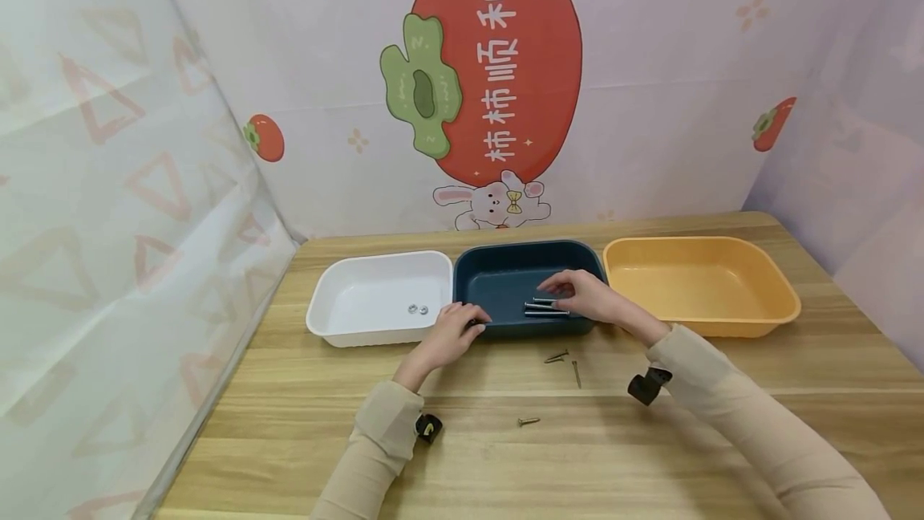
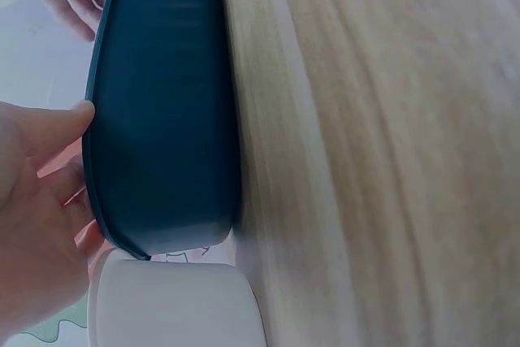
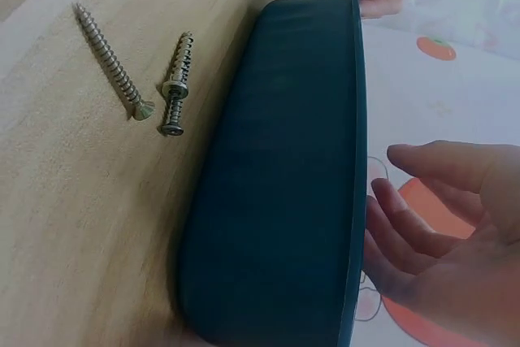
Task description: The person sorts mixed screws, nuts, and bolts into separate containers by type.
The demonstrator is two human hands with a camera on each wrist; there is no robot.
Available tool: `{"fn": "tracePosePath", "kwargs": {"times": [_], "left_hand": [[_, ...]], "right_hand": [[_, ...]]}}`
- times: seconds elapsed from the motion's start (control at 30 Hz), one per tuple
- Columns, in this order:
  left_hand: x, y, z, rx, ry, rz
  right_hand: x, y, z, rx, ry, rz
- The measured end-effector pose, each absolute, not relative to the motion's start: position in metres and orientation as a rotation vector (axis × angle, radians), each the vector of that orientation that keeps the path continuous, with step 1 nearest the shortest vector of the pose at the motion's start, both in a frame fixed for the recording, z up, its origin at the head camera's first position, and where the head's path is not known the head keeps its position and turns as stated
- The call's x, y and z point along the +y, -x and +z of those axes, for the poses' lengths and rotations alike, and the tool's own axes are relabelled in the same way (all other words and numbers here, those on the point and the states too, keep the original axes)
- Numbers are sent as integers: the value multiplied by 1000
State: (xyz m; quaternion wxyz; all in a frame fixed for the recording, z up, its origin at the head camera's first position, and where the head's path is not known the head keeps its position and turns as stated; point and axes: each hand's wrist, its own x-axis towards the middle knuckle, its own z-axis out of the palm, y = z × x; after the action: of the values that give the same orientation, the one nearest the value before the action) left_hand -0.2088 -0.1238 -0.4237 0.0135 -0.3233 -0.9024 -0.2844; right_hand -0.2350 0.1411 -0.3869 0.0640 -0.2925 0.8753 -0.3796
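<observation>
My left hand (image 1: 453, 334) pinches the near left rim of the dark blue tray (image 1: 498, 257), thumb outside and fingers over the inner side, as the left wrist view also shows. Over the right part of that tray is my right hand (image 1: 586, 295), palm down, with a gap between thumb and fingers and nothing held in the right wrist view. Several long screws (image 1: 546, 313) lie side by side in the tray, just below its fingertips. On the table in front lie a pair of crossed brass-coloured screws (image 1: 556, 357) and a single screw (image 1: 577, 374).
Left of the blue tray stands a white tray (image 1: 346, 287) holding two small nuts (image 1: 413, 309). A yellow tray (image 1: 765, 295) adjoins on the right. Another short screw (image 1: 528, 421) lies nearer on the wooden table (image 1: 303, 440). Printed cloth (image 1: 628, 135) hangs behind.
</observation>
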Motion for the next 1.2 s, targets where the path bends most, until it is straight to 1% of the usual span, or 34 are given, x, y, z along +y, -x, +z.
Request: {"fn": "tracePosePath", "kwargs": {"times": [0.33,0.6,1.03,1.2], "left_hand": [[-120,207,-422,-2821,948,-854],[-116,203,-420,-2700,911,-923],[-111,187,-410,-2630,1002,-960],[-107,180,-407,-2629,1056,-1077]], "right_hand": [[154,224,-388,2671,866,-1223],[164,213,-387,2709,825,-1230],[185,202,-388,2776,819,-1266],[195,197,-387,2835,769,-1253]]}}
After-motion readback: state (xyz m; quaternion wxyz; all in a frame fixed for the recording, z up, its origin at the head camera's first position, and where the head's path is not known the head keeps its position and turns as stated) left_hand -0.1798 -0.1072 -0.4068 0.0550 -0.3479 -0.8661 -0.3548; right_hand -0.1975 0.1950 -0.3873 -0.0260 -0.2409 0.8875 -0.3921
